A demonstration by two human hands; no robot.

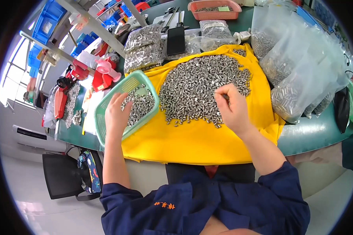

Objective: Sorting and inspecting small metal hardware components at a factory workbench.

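A big heap of small silver metal parts (202,88) lies on a yellow cloth (200,139) spread over the table. My right hand (232,107) rests on the heap's right side, thumb and forefinger pinched on one small part. My left hand (117,113) lies inside a pale green mesh basket (102,117), fingers spread over a layer of the same metal parts (139,105). The basket sits tilted at the cloth's left edge.
Clear plastic bags of metal parts (298,74) pile up at the right, with more bags (143,47) behind the heap. A black device (175,39) and an orange basket (213,11) stand at the back. Red tools (102,74) and blue bins (47,23) crowd the left.
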